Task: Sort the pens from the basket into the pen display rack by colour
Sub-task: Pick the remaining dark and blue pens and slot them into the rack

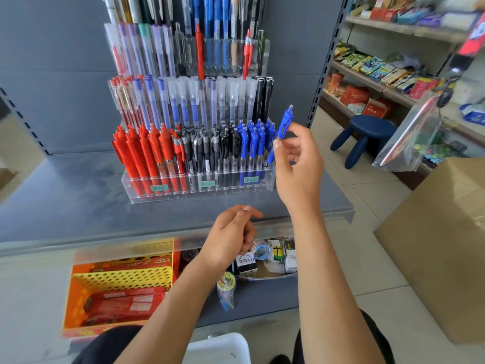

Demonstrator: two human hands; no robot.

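**Blue pen held up at the right end of the rack**

To my right stands a grey shelf upright [319, 82], and beyond it a navy stool [363, 136] on the tiled floor, well apart from my work. A large cardboard box [443, 232] sits at the right, and a clear zip bag [412, 137] hangs above it. Nothing lies between my right hand [298, 164] and the rack's right end.

The clear pen display rack [199, 185] stands on the grey shelf [78, 206], set back from its front edge. Its front row holds red pens [147, 156] at the left, grey and black pens [207, 151] in the middle, and blue pens [253, 145] at the right. Higher tiers carry capped pens in red, blue, clear and black.

My right thumb and fingertips are pinched on a blue pen [283, 124], tilted, clicker end up, just beside the blue group at the rack's right end. My left hand [231, 237] hovers over the shelf's front edge, fingers loosely curled with nothing in them.

Below the shelf, an orange tray holds a yellow perforated basket [123, 278] with red packets in it. Beside it sit small boxes and tape rolls [262, 252]. A white container's rim [217, 345] shows at the bottom edge; its contents are hidden.
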